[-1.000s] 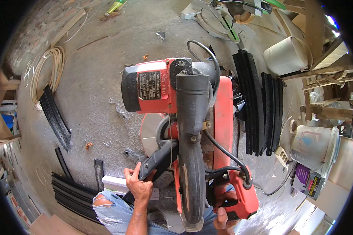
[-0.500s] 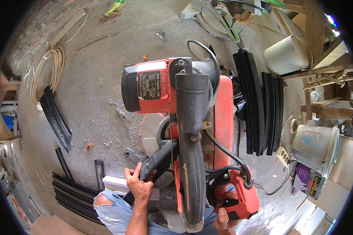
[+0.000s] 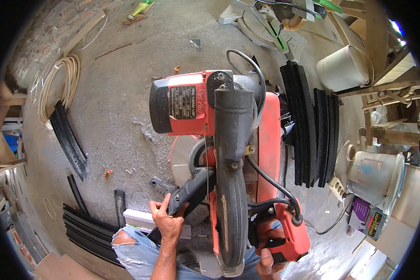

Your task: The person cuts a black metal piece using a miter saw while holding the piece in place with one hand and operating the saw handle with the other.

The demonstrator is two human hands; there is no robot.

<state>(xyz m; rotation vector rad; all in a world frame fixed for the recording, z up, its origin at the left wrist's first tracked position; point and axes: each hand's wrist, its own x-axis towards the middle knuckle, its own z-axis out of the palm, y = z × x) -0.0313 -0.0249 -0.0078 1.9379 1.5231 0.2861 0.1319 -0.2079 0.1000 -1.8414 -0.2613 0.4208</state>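
Head view looks straight down on a red and black mitre saw (image 3: 228, 140) that stands on the dusty concrete floor (image 3: 116, 107) directly in front of us, its motor housing at the far end and its black blade guard (image 3: 231, 205) running back toward our body. Our left hand (image 3: 167, 219) is closed around a black lever-like handle (image 3: 191, 193) that juts out from the saw's left side, fingers curled over it and thumb laid along its edge. Our right hand (image 3: 266, 259) sits at the lower edge of the view, wrapped around the grip under the red trigger handle (image 3: 284, 233); we see only the knuckles and fingertips, so how tightly it clenches we cannot tell. A black power cable (image 3: 270, 179) loops from the saw body to that red handle. Under our left forearm lies a white strip of trim (image 3: 140, 219), just beside the saw's base, and our knee in torn blue jeans (image 3: 135, 249) shows below it. To the right of the saw, close beside it, a stack of curved black profile strips (image 3: 310, 126) rests on the floor. More black strips (image 3: 67, 135) lie well apart on the left, near a coil of pale hose (image 3: 56, 88). A white bucket (image 3: 343, 67) and a second saw (image 3: 270, 23) stand at the far side.
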